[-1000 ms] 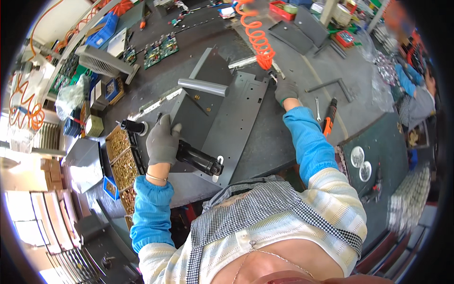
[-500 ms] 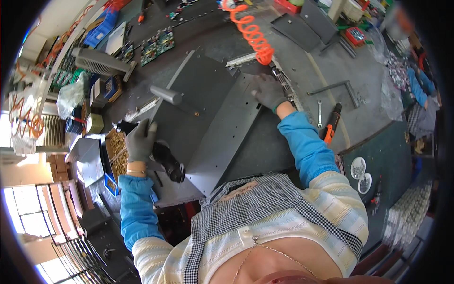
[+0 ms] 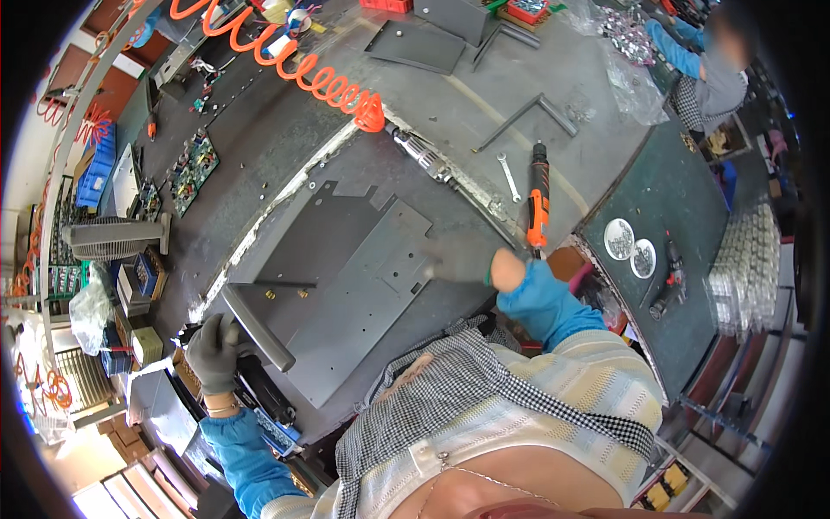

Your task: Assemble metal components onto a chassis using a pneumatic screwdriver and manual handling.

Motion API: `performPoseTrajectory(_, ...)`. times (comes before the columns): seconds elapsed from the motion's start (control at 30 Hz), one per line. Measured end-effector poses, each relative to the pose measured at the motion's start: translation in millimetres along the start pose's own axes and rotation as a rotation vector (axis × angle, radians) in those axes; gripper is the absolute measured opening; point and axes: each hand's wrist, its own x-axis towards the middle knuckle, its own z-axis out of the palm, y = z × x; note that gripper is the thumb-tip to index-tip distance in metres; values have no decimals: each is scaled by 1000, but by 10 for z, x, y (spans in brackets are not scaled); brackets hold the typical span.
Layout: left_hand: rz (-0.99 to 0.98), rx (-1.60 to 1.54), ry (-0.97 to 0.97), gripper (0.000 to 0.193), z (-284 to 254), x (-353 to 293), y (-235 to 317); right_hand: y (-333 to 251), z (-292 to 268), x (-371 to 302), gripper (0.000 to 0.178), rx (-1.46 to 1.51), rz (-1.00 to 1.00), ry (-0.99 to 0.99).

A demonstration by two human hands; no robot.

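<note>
A grey sheet-metal panel (image 3: 346,303) with punched holes and notched ends lies slantwise on the bench before me. Across its left part is a dark grey bent bar (image 3: 259,330), beside small brass-coloured fittings (image 3: 303,294). My left hand (image 3: 214,353), in a grey glove, is at the bar's left side, its fingers curled over a black tool (image 3: 266,391) whose body shows on either side of the glove. By the panel's right edge is my gloved right hand (image 3: 467,258), smeared by motion; whether it touches the panel cannot be told.
An orange coiled hose (image 3: 333,86) leads to a metal air tool (image 3: 424,157). Beyond my right hand lie an orange-and-black power screwdriver (image 3: 538,203), a wrench (image 3: 508,177) and another bent bar (image 3: 536,112). Two white dishes (image 3: 619,240) of small parts stand right. Another person (image 3: 722,82) is far right.
The whole view has shifted and turned. My right hand has come off the panel's surface toward its near right edge. The bar now appears tilted toward my left hand.
</note>
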Motion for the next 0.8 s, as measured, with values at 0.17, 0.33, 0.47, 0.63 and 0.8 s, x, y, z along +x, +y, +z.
performPoseTrajectory(0.17,-142,-108,-50,36,34,25,83,686,-700,618,48,262,137,620)
performPoseTrajectory(0.33,-181,-41,-149,45,-1,105,176,1525,-1290,1674,45,132,304,876)
performPoseTrajectory(0.47,-297,-41,-310,48,-5,146,122,2171,-1611,2463,42,-111,512,831)
performPoseTrajectory(0.63,-294,116,-297,40,28,375,534,2410,-1771,2918,37,-242,629,707)
performPoseTrajectory(0.8,-150,60,-84,36,261,646,934,2449,-1739,2922,30,-507,572,504)
